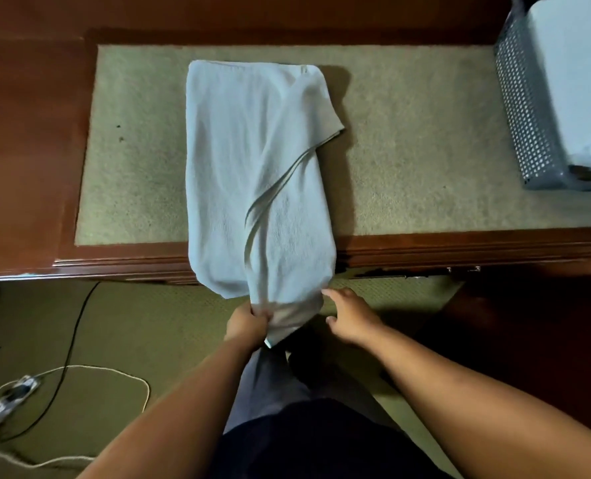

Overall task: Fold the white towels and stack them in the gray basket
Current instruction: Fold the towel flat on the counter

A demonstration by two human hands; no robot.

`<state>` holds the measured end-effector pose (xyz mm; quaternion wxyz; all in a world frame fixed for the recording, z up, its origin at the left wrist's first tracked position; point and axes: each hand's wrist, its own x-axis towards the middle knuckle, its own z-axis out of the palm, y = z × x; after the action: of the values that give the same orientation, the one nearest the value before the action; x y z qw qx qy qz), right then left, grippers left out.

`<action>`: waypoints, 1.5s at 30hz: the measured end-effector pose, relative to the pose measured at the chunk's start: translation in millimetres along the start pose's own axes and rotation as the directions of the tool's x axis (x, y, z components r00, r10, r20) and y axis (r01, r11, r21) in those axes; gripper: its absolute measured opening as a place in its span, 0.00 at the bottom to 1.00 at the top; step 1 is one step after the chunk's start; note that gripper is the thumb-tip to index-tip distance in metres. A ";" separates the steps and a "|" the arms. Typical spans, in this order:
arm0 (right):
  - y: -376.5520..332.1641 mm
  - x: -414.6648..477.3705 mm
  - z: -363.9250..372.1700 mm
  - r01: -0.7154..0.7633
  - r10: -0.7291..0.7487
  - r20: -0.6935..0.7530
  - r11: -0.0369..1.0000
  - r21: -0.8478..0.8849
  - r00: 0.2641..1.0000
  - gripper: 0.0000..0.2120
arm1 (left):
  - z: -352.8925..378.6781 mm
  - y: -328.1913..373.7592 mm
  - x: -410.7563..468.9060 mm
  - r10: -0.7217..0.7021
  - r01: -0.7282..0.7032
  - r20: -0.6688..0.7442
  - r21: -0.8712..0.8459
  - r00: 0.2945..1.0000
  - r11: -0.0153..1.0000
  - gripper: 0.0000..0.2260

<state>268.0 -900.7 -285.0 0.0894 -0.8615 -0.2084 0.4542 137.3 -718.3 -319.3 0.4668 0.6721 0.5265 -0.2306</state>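
Observation:
A white towel [256, 167] lies lengthwise on the beige mat of the wooden table, folded roughly in half along its length, its near end hanging over the table's front edge. My left hand [247, 323] grips that bunched near end. Just to the right of the hanging end, my right hand [351, 314] has loosely spread fingers whose tips are at the cloth, holding nothing. The gray perforated basket [522, 108] stands at the table's right end with folded white towels [577, 74] stacked inside.
The beige mat [408, 150] covers the middle of the wooden table [28, 150]. Below, on the carpet at the left, lie a power strip [7, 402] and cables [69, 340]. My legs are under the table's front edge.

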 end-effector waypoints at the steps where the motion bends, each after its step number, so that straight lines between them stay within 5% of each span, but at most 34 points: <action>1: 0.6 -0.6 -1.2 -0.008 0.008 -0.003 1.000 -0.024 1.000 0.28 | -3.0 -5.1 1.0 -0.007 0.008 -0.037 0.016 0.999 1.000 0.07; 4: -1.8 -6.3 -9.0 0.020 -0.026 -0.067 0.996 -0.082 0.997 0.22 | -12.5 -8.9 1.6 0.011 -0.009 -0.096 0.025 0.995 1.000 0.05; 7: -11.5 -13.8 -20.1 0.121 -0.142 -0.302 0.989 -0.086 0.943 0.13 | -23.0 6.5 -10.7 0.153 -0.146 -0.225 0.048 0.962 0.988 0.05; 11: -27.1 -15.5 -37.1 0.253 -0.308 -0.536 0.951 -0.177 0.786 0.13 | -36.9 31.9 -29.9 0.413 -0.441 -0.413 0.031 0.812 0.897 0.05; 15: -43.0 -4.3 -57.7 0.264 -0.372 -0.474 0.923 -0.281 0.798 0.23 | -45.5 64.8 -26.6 0.587 -0.536 -0.464 0.252 0.663 0.806 0.20; 20: -52.3 21.3 -85.6 0.307 -0.403 -0.226 0.880 -0.363 0.887 0.30 | -53.4 116.0 2.8 0.475 -0.355 -0.360 0.351 0.803 0.867 0.32; 27: -66.9 54.0 -115.0 0.258 -0.320 -0.086 0.874 -0.412 0.944 0.34 | -80.7 185.3 64.3 0.536 -0.373 -0.345 0.438 0.771 0.818 0.18; 31: -82.4 81.5 -135.8 0.197 -0.265 -0.108 0.883 -0.426 0.958 0.34 | -105.2 258.1 98.1 0.581 -0.476 -0.301 0.356 0.757 0.804 0.20; 36: -108.6 141.2 -175.6 0.105 -0.205 -0.232 0.918 -0.382 0.951 0.37 | -141.4 361.6 132.6 0.479 -0.530 -0.332 -0.079 0.813 0.844 0.10; 38: -121.4 173.7 -197.8 0.042 -0.142 -0.285 0.942 -0.333 0.948 0.38 | -161.8 387.0 160.6 0.370 -0.466 -0.372 -0.211 0.851 0.859 0.16; 42: -147.5 228.7 -255.9 -0.016 -0.051 -0.289 0.974 -0.227 0.956 0.36 | -198.1 373.6 219.7 0.246 -0.318 -0.319 -0.196 0.915 0.927 0.15; 45: -158.0 252.7 -281.4 -0.014 -0.072 -0.273 0.953 -0.302 0.959 0.35 | -205.1 368.3 236.7 0.279 -0.330 -0.274 -0.166 0.921 0.929 0.14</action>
<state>581.3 -637.8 -258.4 -0.0073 -0.9176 -0.2730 0.2889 520.3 -426.9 -273.4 0.4962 0.7167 0.4898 -0.0135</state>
